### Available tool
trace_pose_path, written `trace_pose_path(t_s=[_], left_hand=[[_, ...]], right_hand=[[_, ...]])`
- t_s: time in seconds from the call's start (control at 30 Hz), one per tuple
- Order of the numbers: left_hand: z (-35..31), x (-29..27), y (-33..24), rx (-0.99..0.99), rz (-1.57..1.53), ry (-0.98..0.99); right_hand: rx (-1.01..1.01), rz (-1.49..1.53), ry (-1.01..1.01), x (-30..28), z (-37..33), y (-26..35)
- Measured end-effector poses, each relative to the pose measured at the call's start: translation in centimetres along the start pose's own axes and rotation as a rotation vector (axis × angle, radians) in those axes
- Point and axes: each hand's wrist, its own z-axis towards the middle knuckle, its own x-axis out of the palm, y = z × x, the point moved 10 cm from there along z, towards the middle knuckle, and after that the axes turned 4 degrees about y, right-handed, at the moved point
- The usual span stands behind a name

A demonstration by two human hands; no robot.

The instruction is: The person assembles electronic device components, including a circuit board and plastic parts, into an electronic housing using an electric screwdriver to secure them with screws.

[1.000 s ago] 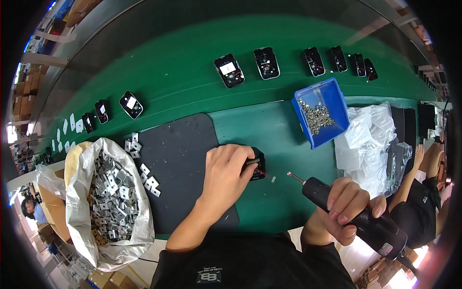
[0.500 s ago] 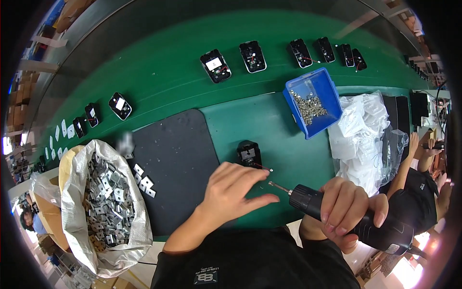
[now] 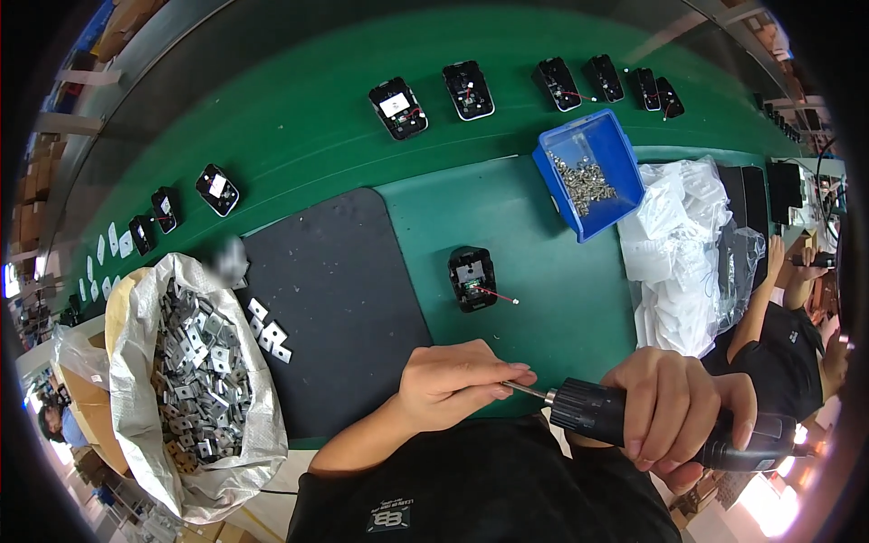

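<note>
My right hand (image 3: 674,412) is wrapped round a black electric screwdriver (image 3: 587,409), held nearly level with its thin bit (image 3: 527,390) pointing left. At the tip of that bit, the thumb and fingers of my left hand (image 3: 457,385) are pinched together. Whether a screw sits between those fingertips is hidden. Just beyond my left hand, a black plastic housing (image 3: 486,264) lies open side up on the green bench. From it a red wire with a small white connector (image 3: 515,300) trails to the right. Neither hand touches the housing.
A blue bin (image 3: 625,195) of small screws stands back right, beside plastic-wrapped white parts (image 3: 674,262). A black mat (image 3: 335,290) and a white sack (image 3: 136,398) of metal plates (image 3: 208,362) are left. Similar housings (image 3: 398,109) line the green belt. A co-worker's arm (image 3: 759,303) shows at right.
My left thumb and fingers have closed from apart to a pinch at the bit's tip, drawing back from the housing. The screwdriver has swung closer to level. The view has shifted slightly.
</note>
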Motion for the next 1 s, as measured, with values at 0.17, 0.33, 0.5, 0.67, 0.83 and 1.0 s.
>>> trace_pose_path(t_s=[0.17, 0.33, 0.5, 0.67, 0.83, 1.0], left_hand=[[0.0, 0.5, -0.3, 0.051, -0.008, 0.03], [0.1, -0.2, -0.8, 0.072, 0.066, -0.013], [0.3, 0.0, -0.9, 0.089, 0.122, 0.023], [0.4, 0.1, -1.1, 0.102, 0.17, 0.047], [0.4, 0.0, -1.5, 0.167, 0.295, 0.06], [0.4, -0.8, 0.3, 0.062, 0.171, 0.038]], right_hand=[[0.051, -0.006, -0.005, 0.1, 0.1, 0.0], [0.033, 0.021, -0.015, -0.2, 0.1, -0.4], [0.07, 0.009, -0.016, -0.1, 0.1, -0.5], [0.077, 0.02, 0.014, -0.1, 0.2, -0.7], [0.088, 0.017, -0.018, -0.7, -0.2, -1.3], [0.093, 0.036, -0.021, -1.4, -0.5, -2.3]])
